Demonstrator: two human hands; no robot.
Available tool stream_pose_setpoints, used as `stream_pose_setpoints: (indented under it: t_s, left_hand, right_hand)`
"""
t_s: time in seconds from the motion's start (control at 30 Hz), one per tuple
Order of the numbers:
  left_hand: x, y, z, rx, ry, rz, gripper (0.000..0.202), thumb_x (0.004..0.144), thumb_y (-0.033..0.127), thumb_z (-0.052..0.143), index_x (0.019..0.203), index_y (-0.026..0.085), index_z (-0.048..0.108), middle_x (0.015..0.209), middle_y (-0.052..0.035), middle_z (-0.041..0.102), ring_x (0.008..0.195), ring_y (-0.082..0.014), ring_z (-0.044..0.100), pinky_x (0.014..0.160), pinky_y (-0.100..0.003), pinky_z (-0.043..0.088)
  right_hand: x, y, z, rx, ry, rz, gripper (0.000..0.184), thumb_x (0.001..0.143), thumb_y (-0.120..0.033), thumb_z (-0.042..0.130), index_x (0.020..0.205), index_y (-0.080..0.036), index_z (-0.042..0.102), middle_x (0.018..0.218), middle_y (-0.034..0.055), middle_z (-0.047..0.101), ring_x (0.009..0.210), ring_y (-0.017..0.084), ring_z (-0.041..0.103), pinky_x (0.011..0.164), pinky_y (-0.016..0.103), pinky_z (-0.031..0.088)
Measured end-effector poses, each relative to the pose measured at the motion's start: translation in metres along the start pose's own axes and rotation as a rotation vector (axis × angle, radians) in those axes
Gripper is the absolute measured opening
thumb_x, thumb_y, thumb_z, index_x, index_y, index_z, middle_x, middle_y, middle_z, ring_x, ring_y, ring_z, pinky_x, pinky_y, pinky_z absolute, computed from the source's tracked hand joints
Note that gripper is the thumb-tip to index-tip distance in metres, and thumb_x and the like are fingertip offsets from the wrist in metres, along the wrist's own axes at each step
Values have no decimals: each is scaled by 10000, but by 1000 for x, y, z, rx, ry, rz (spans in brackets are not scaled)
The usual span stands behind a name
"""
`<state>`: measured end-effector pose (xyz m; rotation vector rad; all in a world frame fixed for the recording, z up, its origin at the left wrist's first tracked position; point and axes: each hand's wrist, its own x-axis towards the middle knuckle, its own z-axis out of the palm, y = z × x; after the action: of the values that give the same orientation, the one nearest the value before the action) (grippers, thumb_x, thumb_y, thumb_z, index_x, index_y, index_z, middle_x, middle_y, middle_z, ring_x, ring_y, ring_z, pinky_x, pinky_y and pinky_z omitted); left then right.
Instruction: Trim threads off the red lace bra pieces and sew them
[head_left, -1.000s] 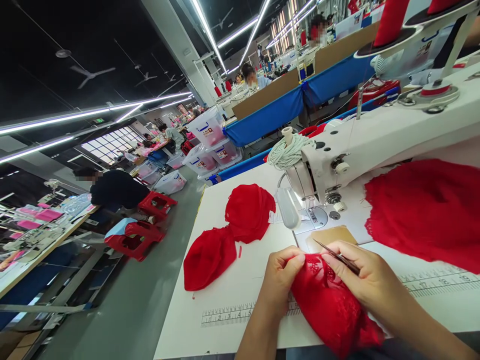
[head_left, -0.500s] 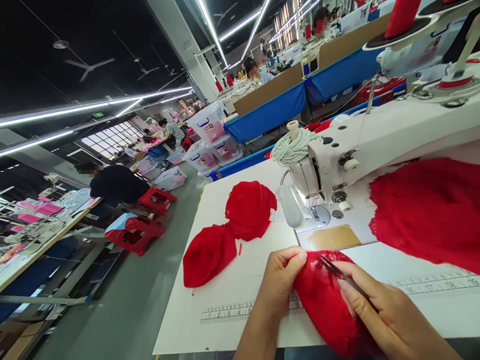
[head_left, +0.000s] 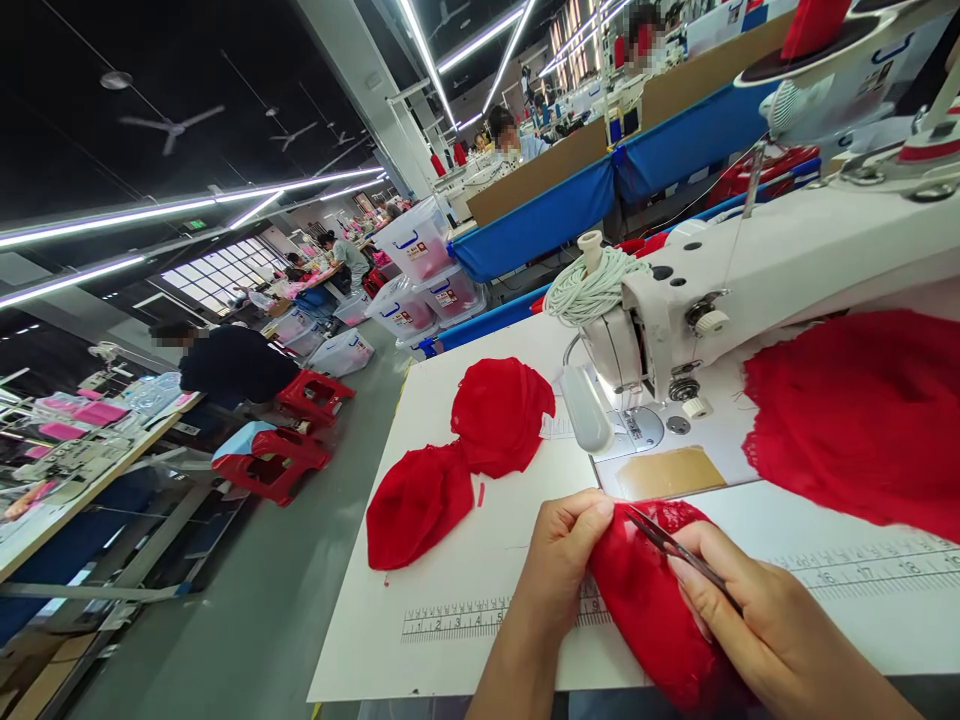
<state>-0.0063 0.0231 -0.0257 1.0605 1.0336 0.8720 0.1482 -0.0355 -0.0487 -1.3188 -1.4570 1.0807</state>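
Observation:
My left hand (head_left: 559, 560) pinches the top edge of a red lace bra cup (head_left: 649, 610) lying on the white table (head_left: 457, 580) near its front edge. My right hand (head_left: 750, 630) is closed on thin dark thread snips (head_left: 675, 548), whose tips rest on the cup's upper rim close to my left thumb. The cup's lower part runs under my right hand.
Two more red cups (head_left: 465, 450) lie further left on the table. A white sewing machine (head_left: 720, 290) with a cord bundle (head_left: 589, 285) stands behind. A heap of red lace (head_left: 862, 420) lies at the right. Other workers, red stools and clear bins line the aisle at left.
My right hand has slid down and to the right along the cup, and the snips' tips now lie nearer my left thumb. My left hand has stayed in place.

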Motion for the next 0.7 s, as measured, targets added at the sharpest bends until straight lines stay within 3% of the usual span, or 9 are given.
stream_pose_setpoints:
  t_s: [0.23,0.43,0.7]
  left_hand:
    - [-1,0,-1,18,4,-21,337,812,400,613,601,144,554,628,23,408,590,-95,311,536,-236,233]
    - [-1,0,-1,-1,7,-23,383,790,421,643,550,154,509,598,39,379,568,-87,293,527,-233,231]
    - [-2,1,0,72,-6,12,304,753,393,701,618,126,646,623,17,485,611,-111,396,578,-245,296]
  right_hand:
    - [1,-3,0,-13,-12,36,288,978,-443,380,762,-280,479,621,-52,575,535,159,537,528,259,410]
    - [1,-9,0,66,31,40,289,955,-438,429,722,-273,480,578,-60,545,498,151,514,492,253,390]
    - [2,-7,2,104,-3,55,319,966,-454,412,714,-264,461,553,-58,501,482,138,465,477,247,368]
